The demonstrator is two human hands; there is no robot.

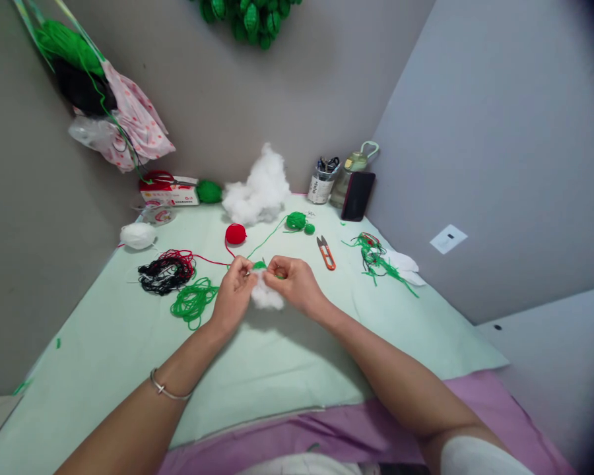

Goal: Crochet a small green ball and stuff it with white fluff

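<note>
My left hand (234, 290) is closed, its thumb and fingertips pinching a small green yarn piece (259, 265). Beside it my right hand (296, 282) is also closed, fingertips at a tuft of white fiber stuffing (267, 298) that hangs between both hands. Fingers cover much of the green piece, so its full shape is hidden. From it a green strand runs up to a green yarn ball (296, 221). A small round green ball (309, 229) lies next to that yarn. Orange-handled thread snips (327, 253) rest to the right of my hands.
Behind stands a heap of white stuffing (260, 188), near a red yarn ball (235, 234). Loose black yarn (165, 274) and green yarn (194, 301) lie left. Green scraps (373, 254), a phone (358, 196) and a pen jar (321, 183) are right.
</note>
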